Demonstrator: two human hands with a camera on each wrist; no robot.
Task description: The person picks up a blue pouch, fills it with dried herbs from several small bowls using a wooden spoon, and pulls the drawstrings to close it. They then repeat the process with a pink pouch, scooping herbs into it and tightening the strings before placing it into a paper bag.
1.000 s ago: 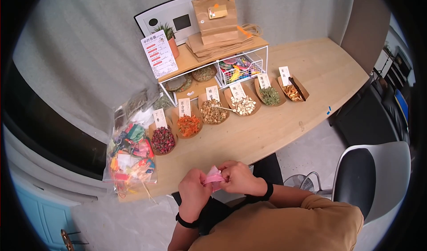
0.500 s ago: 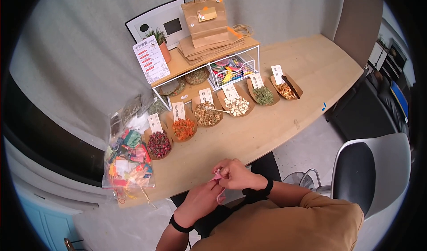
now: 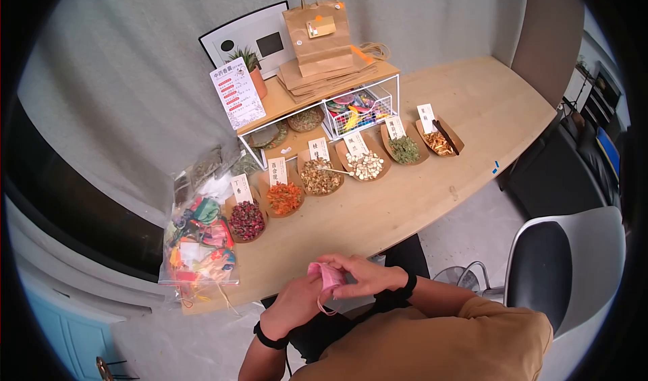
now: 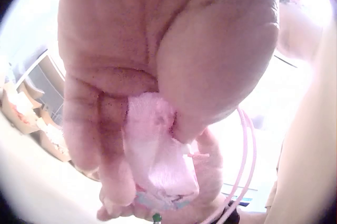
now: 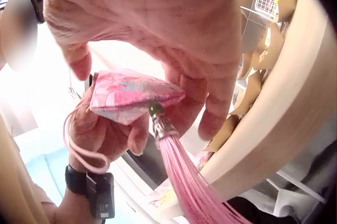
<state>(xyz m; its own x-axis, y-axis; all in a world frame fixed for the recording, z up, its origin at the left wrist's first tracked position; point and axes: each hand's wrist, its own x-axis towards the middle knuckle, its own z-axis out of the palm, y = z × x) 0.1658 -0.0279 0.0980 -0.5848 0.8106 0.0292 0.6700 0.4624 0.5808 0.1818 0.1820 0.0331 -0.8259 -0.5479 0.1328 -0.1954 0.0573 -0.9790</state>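
Both hands met at the wooden table's (image 3: pixel 432 199) near edge. L hand (image 3: pixel 295 305) cradled the pink sachet (image 3: pixel 327 275), fingers curled round it; R hand (image 3: pixel 361 278) pinched its top w/ thumb & fingers. Pink tassel (image 5: pixel 192 187) hung below the sachet

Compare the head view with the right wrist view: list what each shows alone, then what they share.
Only the head view shows the brown paper bag on the white rack, the labelled row of dried-herb trays, the clear bag of colourful items and the chair. Only the right wrist view shows the pink tassel with its green bead hanging below the pouch. Both show the pink sachet held between the left hand and right hand, its pink cord loop, and the wooden table.
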